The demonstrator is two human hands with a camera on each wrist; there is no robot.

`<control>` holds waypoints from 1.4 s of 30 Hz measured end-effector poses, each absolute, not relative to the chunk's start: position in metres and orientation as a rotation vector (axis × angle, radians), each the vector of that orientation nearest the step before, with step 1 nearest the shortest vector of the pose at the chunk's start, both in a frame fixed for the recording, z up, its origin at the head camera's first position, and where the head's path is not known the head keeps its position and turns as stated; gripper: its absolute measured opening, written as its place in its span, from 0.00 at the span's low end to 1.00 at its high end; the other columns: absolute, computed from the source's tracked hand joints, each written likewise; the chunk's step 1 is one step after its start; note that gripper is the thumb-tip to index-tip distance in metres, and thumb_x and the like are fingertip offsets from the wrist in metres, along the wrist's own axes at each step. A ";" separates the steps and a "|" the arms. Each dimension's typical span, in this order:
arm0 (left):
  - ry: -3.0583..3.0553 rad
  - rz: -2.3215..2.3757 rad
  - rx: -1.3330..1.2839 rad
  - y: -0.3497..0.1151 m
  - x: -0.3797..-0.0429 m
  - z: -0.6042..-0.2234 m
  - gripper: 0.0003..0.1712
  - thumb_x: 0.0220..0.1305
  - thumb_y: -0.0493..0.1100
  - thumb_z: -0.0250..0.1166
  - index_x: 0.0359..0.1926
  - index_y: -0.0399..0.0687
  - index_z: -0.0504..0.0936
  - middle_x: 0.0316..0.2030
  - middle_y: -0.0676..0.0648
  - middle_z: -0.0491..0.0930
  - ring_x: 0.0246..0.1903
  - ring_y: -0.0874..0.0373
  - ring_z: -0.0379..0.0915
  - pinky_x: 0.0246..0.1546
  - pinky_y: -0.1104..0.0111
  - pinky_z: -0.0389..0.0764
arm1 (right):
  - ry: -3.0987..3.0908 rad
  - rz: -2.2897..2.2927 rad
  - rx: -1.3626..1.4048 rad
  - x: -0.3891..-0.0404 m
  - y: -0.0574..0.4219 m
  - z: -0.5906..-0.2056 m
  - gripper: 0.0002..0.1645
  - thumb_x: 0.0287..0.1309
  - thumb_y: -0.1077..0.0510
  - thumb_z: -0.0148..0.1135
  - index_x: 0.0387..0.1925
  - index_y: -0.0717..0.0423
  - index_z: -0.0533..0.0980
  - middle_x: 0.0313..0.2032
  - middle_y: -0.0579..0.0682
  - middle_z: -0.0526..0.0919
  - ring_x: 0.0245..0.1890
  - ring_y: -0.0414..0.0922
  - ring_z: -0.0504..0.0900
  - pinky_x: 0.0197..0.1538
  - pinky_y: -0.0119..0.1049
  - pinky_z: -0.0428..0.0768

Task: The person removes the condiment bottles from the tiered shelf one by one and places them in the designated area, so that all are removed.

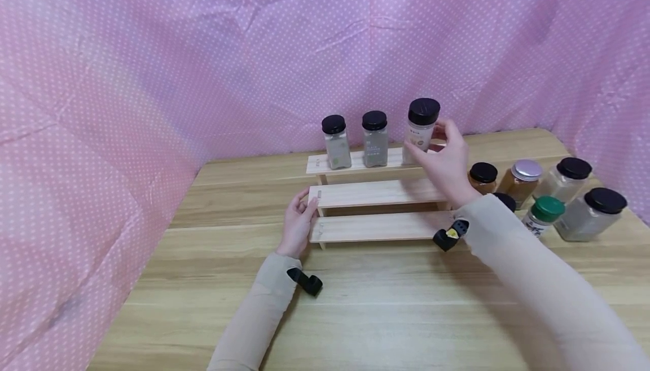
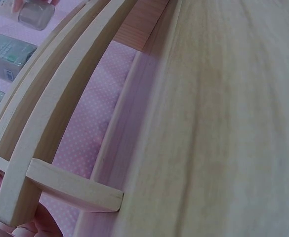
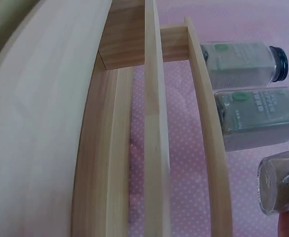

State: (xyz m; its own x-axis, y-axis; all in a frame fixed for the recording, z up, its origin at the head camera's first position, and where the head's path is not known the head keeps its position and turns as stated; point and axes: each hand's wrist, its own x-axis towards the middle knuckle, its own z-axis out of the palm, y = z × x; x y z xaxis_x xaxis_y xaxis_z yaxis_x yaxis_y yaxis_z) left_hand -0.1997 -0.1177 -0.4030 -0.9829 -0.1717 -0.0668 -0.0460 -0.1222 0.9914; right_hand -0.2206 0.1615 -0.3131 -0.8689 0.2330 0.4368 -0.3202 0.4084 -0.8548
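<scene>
My right hand (image 1: 447, 159) pinches a clear spice jar with a black lid (image 1: 422, 126) between thumb and fingers, over the right end of the top tier. In the right wrist view this jar's base (image 3: 268, 187) shows a gap from the shelf edge and is slightly tilted. Two more black-lidded jars, a left one (image 1: 337, 145) and a middle one (image 1: 375, 142), stand upright on the top tier of a three-tier wooden rack (image 1: 376, 193). My left hand (image 1: 298, 221) grips the rack's left end at the middle tier, thumb on top.
Right of the rack stand several jars on the wooden table (image 1: 203, 281): a silver-lidded one (image 1: 519, 182), a green-lidded one (image 1: 543, 215) and black-lidded ones, such as a wide jar (image 1: 589, 216). A pink dotted cloth (image 1: 254, 66) hangs behind the table.
</scene>
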 end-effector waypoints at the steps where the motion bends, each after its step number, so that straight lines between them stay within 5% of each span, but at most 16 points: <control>1: -2.021 -2.281 0.252 -0.118 -0.199 -0.403 0.24 0.66 0.35 0.58 0.62 0.40 0.69 0.22 0.57 0.69 0.22 0.67 0.63 0.22 0.79 0.64 | -2.179 1.459 0.089 -0.218 0.162 -0.312 0.35 0.50 0.56 0.71 0.58 0.58 0.67 0.52 0.54 0.74 0.50 0.43 0.73 0.53 0.41 0.76; 10: -2.008 -2.294 0.245 -0.118 -0.200 -0.405 0.23 0.66 0.35 0.58 0.61 0.41 0.69 0.22 0.57 0.69 0.21 0.67 0.62 0.21 0.79 0.63 | -2.237 1.409 0.277 -0.191 0.169 -0.312 0.32 0.47 0.63 0.72 0.55 0.62 0.69 0.45 0.45 0.73 0.44 0.33 0.71 0.45 0.20 0.74; 22: -2.018 -2.290 0.240 -0.119 -0.200 -0.405 0.23 0.66 0.34 0.58 0.62 0.41 0.69 0.23 0.57 0.70 0.21 0.68 0.62 0.22 0.79 0.64 | -2.299 1.353 0.376 -0.163 0.180 -0.317 0.33 0.46 0.65 0.72 0.54 0.62 0.69 0.45 0.45 0.74 0.44 0.29 0.70 0.46 0.19 0.73; 33: -2.025 -2.279 0.231 -0.120 -0.202 -0.405 0.24 0.66 0.35 0.59 0.62 0.42 0.69 0.24 0.56 0.70 0.21 0.67 0.63 0.21 0.79 0.64 | -2.358 1.222 0.543 -0.133 0.206 -0.329 0.38 0.37 0.71 0.74 0.54 0.62 0.70 0.42 0.21 0.71 0.41 0.21 0.73 0.41 0.14 0.73; 42: -2.034 -2.277 0.228 -0.120 -0.203 -0.406 0.23 0.66 0.35 0.58 0.61 0.42 0.70 0.25 0.56 0.72 0.23 0.67 0.63 0.23 0.79 0.65 | -2.377 1.090 0.773 -0.107 0.236 -0.351 0.43 0.18 0.74 0.78 0.48 0.64 0.73 0.45 0.23 0.73 0.44 0.22 0.71 0.42 0.14 0.71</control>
